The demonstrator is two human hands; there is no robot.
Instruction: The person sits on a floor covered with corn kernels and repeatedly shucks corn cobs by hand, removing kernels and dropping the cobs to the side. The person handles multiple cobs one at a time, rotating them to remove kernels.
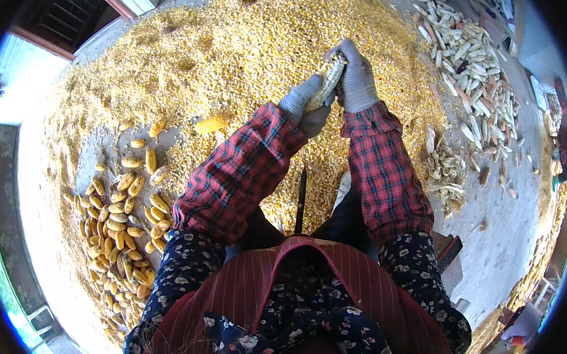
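A mostly stripped corn cob [327, 84] slants between my two gloved hands above a broad spread of loose corn kernels [253, 41]. My left hand [304, 102] is wrapped round its lower end. At the upper end my right hand [355, 76] grips the cob, its fingers partly hidden behind it. A yellow ear of corn [211, 124] lies on the kernels beside my left forearm. Between my legs a dark pointed bar [301, 198] sticks out over the kernels; its lower end is hidden.
A heap of unshelled corn ears [116, 234] lies to the left on the concrete floor. Bare cobs [473, 67] are piled at the upper right, with dry husks [444, 168] below them. A doorway [71, 4] with a reddish frame stands at the upper left.
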